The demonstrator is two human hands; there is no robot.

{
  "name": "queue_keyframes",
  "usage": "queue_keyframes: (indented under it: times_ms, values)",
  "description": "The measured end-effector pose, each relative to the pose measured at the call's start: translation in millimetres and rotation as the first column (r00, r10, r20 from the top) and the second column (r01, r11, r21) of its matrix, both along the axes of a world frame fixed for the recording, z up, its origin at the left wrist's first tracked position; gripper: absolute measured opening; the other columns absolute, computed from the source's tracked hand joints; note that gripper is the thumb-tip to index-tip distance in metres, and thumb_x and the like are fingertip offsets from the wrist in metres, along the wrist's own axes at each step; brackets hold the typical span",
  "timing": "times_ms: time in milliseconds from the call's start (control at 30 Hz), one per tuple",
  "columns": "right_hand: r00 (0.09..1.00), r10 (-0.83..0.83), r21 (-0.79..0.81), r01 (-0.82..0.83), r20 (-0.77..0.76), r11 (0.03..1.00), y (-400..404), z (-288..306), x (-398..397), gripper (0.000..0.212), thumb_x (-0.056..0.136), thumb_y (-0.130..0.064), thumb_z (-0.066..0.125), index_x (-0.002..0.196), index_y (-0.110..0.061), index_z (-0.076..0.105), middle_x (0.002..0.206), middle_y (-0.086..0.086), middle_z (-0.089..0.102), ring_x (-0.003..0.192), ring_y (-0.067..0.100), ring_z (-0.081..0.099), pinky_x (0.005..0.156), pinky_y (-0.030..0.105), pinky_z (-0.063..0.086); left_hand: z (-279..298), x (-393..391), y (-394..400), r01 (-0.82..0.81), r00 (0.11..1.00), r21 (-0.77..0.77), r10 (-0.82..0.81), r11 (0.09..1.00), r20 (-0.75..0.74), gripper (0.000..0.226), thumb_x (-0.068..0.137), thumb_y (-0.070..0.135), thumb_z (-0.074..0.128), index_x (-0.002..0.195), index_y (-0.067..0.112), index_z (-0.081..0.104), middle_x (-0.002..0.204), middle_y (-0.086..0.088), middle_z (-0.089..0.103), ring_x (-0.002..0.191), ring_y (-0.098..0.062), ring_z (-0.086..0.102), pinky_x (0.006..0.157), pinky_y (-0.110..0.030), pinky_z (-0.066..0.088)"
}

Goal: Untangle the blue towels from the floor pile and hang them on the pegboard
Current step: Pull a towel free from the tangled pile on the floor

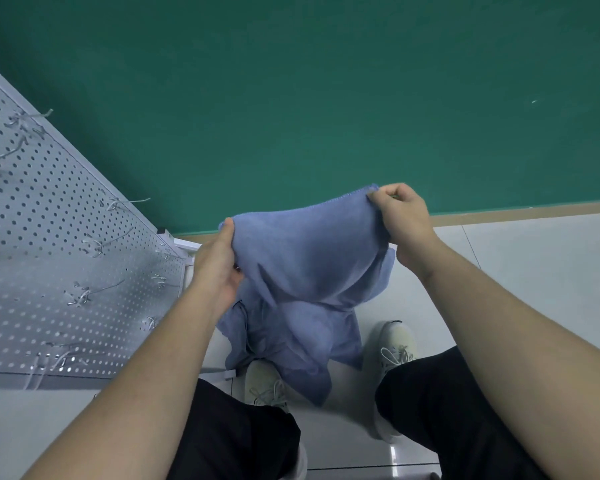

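Against the green wall point(291, 81), both hands, left hand point(219, 261) and right hand point(404, 216), pinch the blue towels' point(302, 278) top edge mid-frame; soft, light, limp cloth, best held by corners.

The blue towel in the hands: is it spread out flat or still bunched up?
Bunched. The blue towel is stretched only along its top edge between left hand and right hand; below, it hangs in folds.

wall point(291, 81): green, tan strip along base | floor point(534, 271): pale grey glossy tiles, thin joints
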State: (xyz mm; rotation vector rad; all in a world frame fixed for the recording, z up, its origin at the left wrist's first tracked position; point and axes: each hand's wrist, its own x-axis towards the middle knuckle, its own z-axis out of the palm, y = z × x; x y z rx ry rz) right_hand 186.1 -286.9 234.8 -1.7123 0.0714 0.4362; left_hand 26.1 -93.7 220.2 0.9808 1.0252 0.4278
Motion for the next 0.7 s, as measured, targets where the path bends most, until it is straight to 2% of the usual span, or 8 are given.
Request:
queue_keyframes:
  times_ms: [67,133,200,300,367,433,533,700]
  values:
    - [0.999,0.04,0.033,-0.04,0.008,0.999,7.2,0.8,-6.8,0.019,0.092,-0.02,0.068,0.077,-0.024,0.056,0.072,-0.004,0.055,0.067,0.015,0.051,0.065,0.033,0.048,3.7,6.6,-10.3,-0.025,1.0,0.011,0.025,1.0,0.013,0.019,0.102,0.027,0.055,0.093,0.014,0.064,0.082,0.001,0.071,0.072,-0.013,0.066,0.066,-0.028,0.055]
    - [0.994,0.108,0.083,-0.107,-0.013,0.991,14.4,2.6,-15.5,0.018,0.091,-0.017,0.071,0.079,-0.021,0.057,0.074,0.002,0.061,0.069,0.02,0.059,0.068,0.04,0.055,5.0,12.1,-21.2,0.007,1.0,0.101,-0.01,0.995,0.026,0.021,0.102,0.024,0.05,0.095,0.015,0.067,0.08,0.002,0.071,0.073,-0.014,0.065,0.064,-0.028,0.054]
    - [0.987,0.16,0.088,-0.16,0.009,0.983,21.8,3.6,-23.8,0.018,0.092,-0.015,0.071,0.082,-0.019,0.057,0.077,0.008,0.066,0.067,0.021,0.063,0.068,0.04,0.059,2.8,16.1,-32.3,0.077,0.995,0.246,-0.089,0.966,0.038,0.024,0.103,0.028,0.05,0.097,0.019,0.071,0.087,0.001,0.073,0.078,-0.015,0.066,0.071,-0.032,0.056]
    - [0.979,0.2,0.113,-0.204,0.047,0.972,32.6,4.4,-36.7,0.019,0.093,-0.011,0.068,0.084,-0.018,0.053,0.073,0.01,0.065,0.064,0.02,0.063,0.058,0.034,0.058,0.0,20.9,-50.9,0.126,0.984,0.382,-0.165,0.916,0.071,0.023,0.098,0.034,0.059,0.082,0.031,0.075,0.088,0.0,0.067,0.081,-0.016,0.06,0.081,-0.041,0.054]
    - [0.974,0.217,0.122,-0.223,0.06,0.967,38.2,2.7,-44.1,0.021,0.093,-0.008,0.067,0.081,-0.017,0.052,0.069,0.006,0.061,0.066,0.019,0.062,0.058,0.032,0.057,1.8,23.9,-61.2,0.099,0.985,0.376,-0.144,0.921,0.093,0.024,0.094,0.031,0.066,0.073,0.039,0.074,0.087,0.001,0.062,0.083,-0.015,0.056,0.084,-0.039,0.05]
    - [0.969,0.241,0.119,-0.247,0.058,0.962,42.3,1.1,-50.6,0.021,0.092,-0.008,0.068,0.08,-0.015,0.053,0.071,0.006,0.059,0.071,0.019,0.062,0.064,0.033,0.06,3.7,25.5,-66.1,0.05,0.99,0.329,-0.091,0.943,0.11,0.02,0.093,0.025,0.07,0.08,0.039,0.076,0.093,0.006,0.074,0.089,-0.011,0.066,0.09,-0.036,0.054]
    - [0.959,0.284,0.12,-0.285,0.024,0.951,46.1,-1.2,-57.0,0.022,0.091,-0.012,0.071,0.079,-0.017,0.054,0.073,0.005,0.059,0.074,0.02,0.06,0.074,0.042,0.06,6.6,24.5,-68.9,0.076,0.991,0.35,-0.109,0.934,0.077,0.018,0.092,0.016,0.072,0.089,0.032,0.077,0.092,0.008,0.078,0.089,-0.008,0.072,0.092,-0.036,0.058]
    - [0.957,0.29,0.157,-0.287,0.005,0.945,44.4,4.2,-57.6,0.018,0.093,-0.011,0.068,0.08,-0.014,0.057,0.072,0.006,0.061,0.07,0.02,0.058,0.067,0.032,0.055,8.2,22.0,-64.2,0.067,0.995,0.352,-0.09,0.934,0.05,0.012,0.093,0.013,0.07,0.092,0.022,0.078,0.09,0.002,0.078,0.091,-0.017,0.073,0.093,-0.042,0.058]
